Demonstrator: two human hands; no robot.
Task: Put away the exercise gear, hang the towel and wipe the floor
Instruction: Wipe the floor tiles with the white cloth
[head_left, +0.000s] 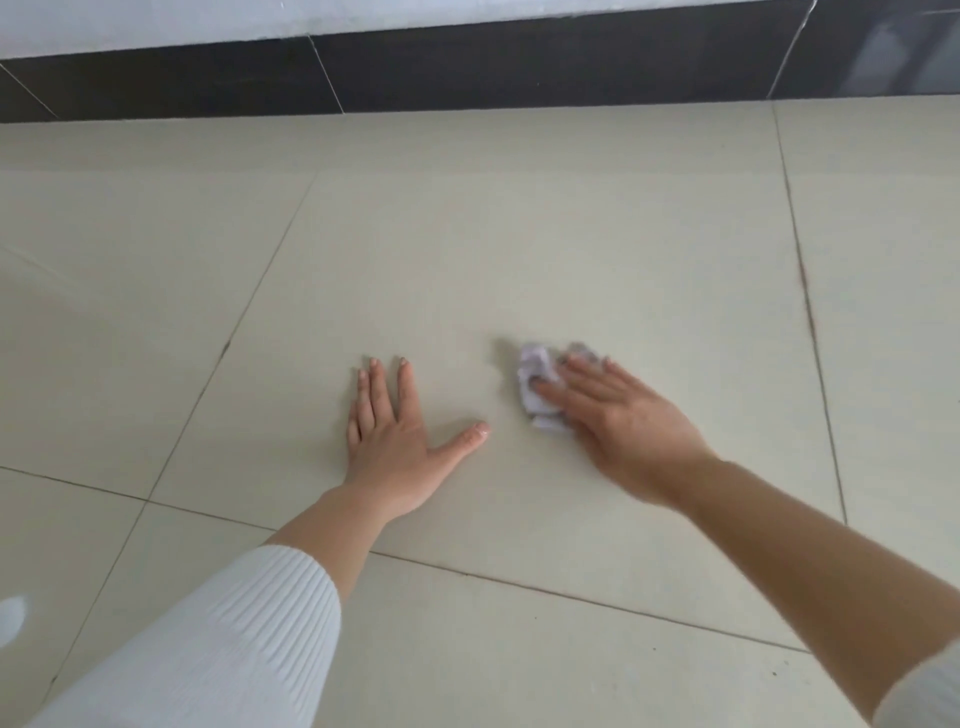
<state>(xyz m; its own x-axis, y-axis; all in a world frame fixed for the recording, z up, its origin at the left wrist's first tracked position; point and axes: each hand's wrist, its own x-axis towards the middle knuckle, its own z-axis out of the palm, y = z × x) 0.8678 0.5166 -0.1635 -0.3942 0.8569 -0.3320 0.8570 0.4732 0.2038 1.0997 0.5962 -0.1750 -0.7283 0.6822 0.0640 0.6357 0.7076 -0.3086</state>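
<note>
A pale beige tiled floor (571, 234) fills nearly the whole view, cut by thin dark grout lines (519, 581); one of these lines runs just behind the left hand's wrist, on the near side. Well beyond the left hand, along the far edge of the floor, stands a band of dark skirting (519, 73), and above it a strip of white wall (156, 21).

A white ribbed sleeve (234, 639) covers the left arm from the lower edge up to mid-forearm, behind the left hand; the right forearm (831, 561) is bare and reaches in from the lower right, with a pale cuff (930, 696) pushed up at the corner.

The left hand (389, 441) lies palm down on the floor, fingers straight and relaxed, thumb spread wide to the right; it holds nothing. Near it to the right, the right hand (623, 415) is blurred; its fingers lie fairly straight across a wad (537, 384) and press it against the floor rather than clench round it.

The wad is crumpled, white with a lilac tint, and sits on the floor to the right of the left hand's thumb tip, apart from it; whether it is cloth or paper I cannot tell. Far to the lower left of the left hand, a small white shape (10, 621) shows at the frame edge, too blurred to name.
</note>
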